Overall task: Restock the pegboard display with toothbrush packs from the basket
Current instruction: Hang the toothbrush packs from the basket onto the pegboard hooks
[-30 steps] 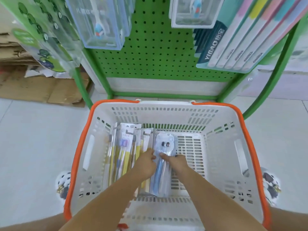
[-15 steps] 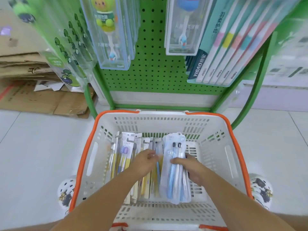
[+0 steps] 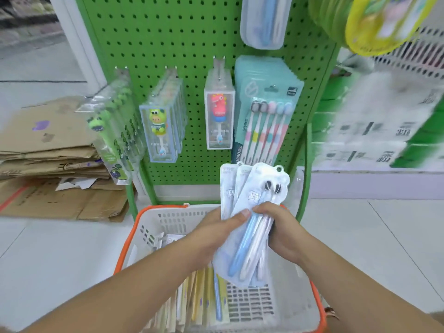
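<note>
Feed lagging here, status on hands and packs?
Both hands, left and right, grip fanned clear toothbrush packs above white orange-rimmed basket. Nothing hung on green pegboard yet. Path clear.

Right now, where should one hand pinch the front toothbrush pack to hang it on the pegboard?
Pinch the front toothbrush pack from its right edge, just below the brush heads. The hang tab points up and must stay free, while the left hand and right hand already crowd the handles.
</note>
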